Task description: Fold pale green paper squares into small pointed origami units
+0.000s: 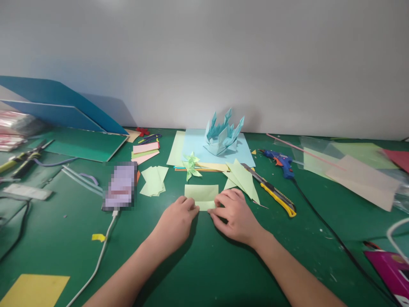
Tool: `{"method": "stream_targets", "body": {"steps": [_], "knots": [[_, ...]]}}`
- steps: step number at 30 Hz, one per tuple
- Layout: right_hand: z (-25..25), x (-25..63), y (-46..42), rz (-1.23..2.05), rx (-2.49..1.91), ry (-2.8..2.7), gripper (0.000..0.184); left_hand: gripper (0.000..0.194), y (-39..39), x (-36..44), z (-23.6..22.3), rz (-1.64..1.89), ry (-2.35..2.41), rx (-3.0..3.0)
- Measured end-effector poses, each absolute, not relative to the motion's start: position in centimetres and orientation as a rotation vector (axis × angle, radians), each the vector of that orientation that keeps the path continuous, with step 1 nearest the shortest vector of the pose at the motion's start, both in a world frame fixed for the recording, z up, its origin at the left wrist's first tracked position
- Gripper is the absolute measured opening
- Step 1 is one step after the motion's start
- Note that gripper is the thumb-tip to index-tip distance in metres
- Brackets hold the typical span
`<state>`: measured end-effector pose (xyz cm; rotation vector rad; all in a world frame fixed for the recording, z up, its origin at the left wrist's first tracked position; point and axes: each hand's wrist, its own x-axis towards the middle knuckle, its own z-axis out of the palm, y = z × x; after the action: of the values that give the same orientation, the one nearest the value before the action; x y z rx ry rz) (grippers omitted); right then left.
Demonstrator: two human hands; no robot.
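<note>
A small pale green paper sheet lies on the green table in front of me, a crease running across its lower part. My left hand is closed at the sheet's lower left corner, thumb and fingers pinching its edge. At the lower right edge, my right hand grips the paper between thumb and curled fingers. Just beyond the sheet rests a folded green paper flower. Behind it, a light blue origami piece with upright points sits on stacked coloured paper.
Green paper pieces and a phone with a white cable lie left. To the right are cut green paper, a yellow utility knife and a blue glue gun with a black cord. A blue folder stands back left.
</note>
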<state>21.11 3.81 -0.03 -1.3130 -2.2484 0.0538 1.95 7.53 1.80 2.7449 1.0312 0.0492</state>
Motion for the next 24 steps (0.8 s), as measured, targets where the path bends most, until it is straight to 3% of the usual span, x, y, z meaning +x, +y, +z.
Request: {"method": "stream_targets", "body": {"steps": [24], "knots": [[-1.1, 22.5, 4.4, 0.137, -1.253, -2.108, 0.032, 0.042, 8.6, 0.1, 2.9, 0.079, 1.143, 2.720]]}}
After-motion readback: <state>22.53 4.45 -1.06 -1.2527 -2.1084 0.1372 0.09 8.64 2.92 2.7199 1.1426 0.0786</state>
